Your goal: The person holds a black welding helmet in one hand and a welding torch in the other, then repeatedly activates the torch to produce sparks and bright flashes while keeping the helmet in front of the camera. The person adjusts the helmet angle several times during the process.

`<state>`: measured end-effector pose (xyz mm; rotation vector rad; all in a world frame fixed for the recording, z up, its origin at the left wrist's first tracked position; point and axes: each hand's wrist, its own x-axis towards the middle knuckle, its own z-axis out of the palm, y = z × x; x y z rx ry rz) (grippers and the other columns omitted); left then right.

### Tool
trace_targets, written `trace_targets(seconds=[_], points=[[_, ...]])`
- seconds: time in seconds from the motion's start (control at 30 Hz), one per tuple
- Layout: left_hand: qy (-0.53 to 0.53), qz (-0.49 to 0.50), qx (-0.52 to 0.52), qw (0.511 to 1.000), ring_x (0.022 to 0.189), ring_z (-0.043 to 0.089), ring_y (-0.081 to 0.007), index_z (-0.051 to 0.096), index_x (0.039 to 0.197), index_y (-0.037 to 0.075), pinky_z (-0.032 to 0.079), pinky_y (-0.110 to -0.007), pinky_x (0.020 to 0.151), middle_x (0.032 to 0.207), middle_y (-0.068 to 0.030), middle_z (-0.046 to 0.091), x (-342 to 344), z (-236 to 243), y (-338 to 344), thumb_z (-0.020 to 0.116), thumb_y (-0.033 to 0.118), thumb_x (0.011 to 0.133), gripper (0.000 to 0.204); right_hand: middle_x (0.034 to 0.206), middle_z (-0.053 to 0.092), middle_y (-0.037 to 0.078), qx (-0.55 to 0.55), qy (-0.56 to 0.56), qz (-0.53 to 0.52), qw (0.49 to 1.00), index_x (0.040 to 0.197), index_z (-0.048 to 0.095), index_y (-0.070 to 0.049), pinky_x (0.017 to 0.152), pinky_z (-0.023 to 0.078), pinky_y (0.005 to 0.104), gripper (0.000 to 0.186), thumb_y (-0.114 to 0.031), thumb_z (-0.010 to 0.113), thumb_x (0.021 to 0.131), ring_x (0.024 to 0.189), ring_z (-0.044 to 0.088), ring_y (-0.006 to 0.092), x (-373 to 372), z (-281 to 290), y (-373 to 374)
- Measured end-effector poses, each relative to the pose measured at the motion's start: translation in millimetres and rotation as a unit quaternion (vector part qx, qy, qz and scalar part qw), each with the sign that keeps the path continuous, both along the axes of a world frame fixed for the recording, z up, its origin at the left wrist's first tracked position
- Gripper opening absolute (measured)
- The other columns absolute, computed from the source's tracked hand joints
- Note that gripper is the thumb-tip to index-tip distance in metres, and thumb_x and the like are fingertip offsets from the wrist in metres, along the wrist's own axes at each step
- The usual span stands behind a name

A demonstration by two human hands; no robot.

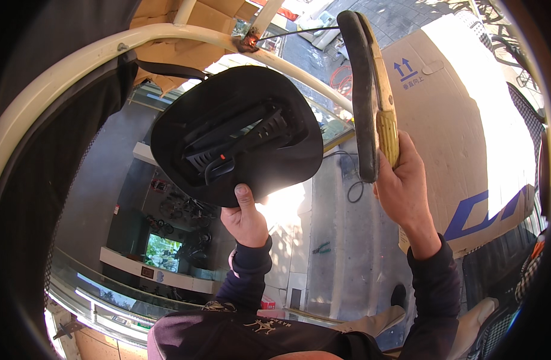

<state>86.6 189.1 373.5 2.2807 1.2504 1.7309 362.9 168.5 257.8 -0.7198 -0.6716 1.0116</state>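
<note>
My left hand (245, 219) grips the lower edge of a black welding mask (299, 135), thumb on the near face. The mask's hollow inside, with dark fittings and a small orange part, faces me. My right hand (407, 183) is closed round the lower end of a welding electrode holder (371, 78), black along one side and yellowish wood along the other. From its upper end a thin dark electrode (299, 31) runs left to a scorched, glowing orange spot (250, 42) on a cream metal tube frame (191, 33). Whether its tip touches the spot, I cannot tell.
A large cardboard box (437, 132) with blue print stands at the right. Black mesh fabric (32, 210) hangs along the left. Pliers (322, 247) and a looped dark cable (355, 189) lie below. Brown cardboard (218, 12) is behind the tube; a glass-edged counter (107, 294) is lower left.
</note>
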Motion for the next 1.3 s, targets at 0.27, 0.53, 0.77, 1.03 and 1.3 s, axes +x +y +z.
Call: trace_targets(seconds=[0.27,0.53,0.77,1.03,1.3], points=[[-0.012,-0.011,-0.008,1.0,0.073,0.07,-0.0174,0.073,0.121,0.0,0.055,-0.032,0.063,0.1,-0.0109,0.08,3.5,-0.2,0.5,0.071,0.042,0.116,0.042,0.09,0.068,0.005,0.007,0.001,-0.007,1.0,0.128,0.065,0.003,0.07,0.052,0.0311,0.029,-0.021,0.07,0.114,0.08,0.06,0.0089,-1.0,-0.4,1.3],[-0.029,-0.013,-0.022,0.999,0.073,0.071,-0.0175,0.073,0.121,0.0,0.055,-0.032,0.064,0.101,-0.0109,0.081,10.0,0.9,-3.8,0.072,0.043,0.115,0.044,0.09,0.068,0.005,-0.001,-0.005,0.003,1.0,0.129,0.065,0.003,0.07,0.052,0.0311,0.029,-0.022,0.071,0.114,0.08,0.06,0.0087,1.4,0.1,0.5],[-0.017,-0.015,-0.014,1.0,0.073,0.07,-0.0167,0.074,0.12,-0.001,0.055,-0.031,0.063,0.1,-0.0105,0.081,4.4,-1.4,-0.2,0.072,0.043,0.115,0.044,0.089,0.068,0.005,0.004,0.0,0.002,1.0,0.128,0.064,0.003,0.069,0.052,0.0308,0.029,-0.022,0.07,0.114,0.08,0.061,0.0085,2.6,2.2,-1.5],[-0.03,-0.013,-0.018,0.999,0.071,0.07,-0.0167,0.074,0.119,0.0,0.054,-0.031,0.063,0.099,-0.0102,0.081,8.8,-1.7,-3.7,0.073,0.043,0.115,0.043,0.087,0.067,0.005,0.005,-0.005,0.0,1.0,0.128,0.064,0.003,0.067,0.051,0.0308,0.029,-0.021,0.071,0.114,0.076,0.06,0.0085,1.8,1.8,-2.5],[-0.019,-0.018,-0.017,1.0,0.071,0.069,-0.0163,0.073,0.119,0.0,0.053,-0.031,0.063,0.099,-0.0102,0.08,6.5,-1.3,-2.2,0.071,0.043,0.116,0.044,0.086,0.066,0.004,0.004,-0.006,0.005,1.0,0.128,0.064,0.004,0.066,0.05,0.0299,0.029,-0.021,0.07,0.114,0.075,0.059,0.0077,3.1,3.6,-2.8]])
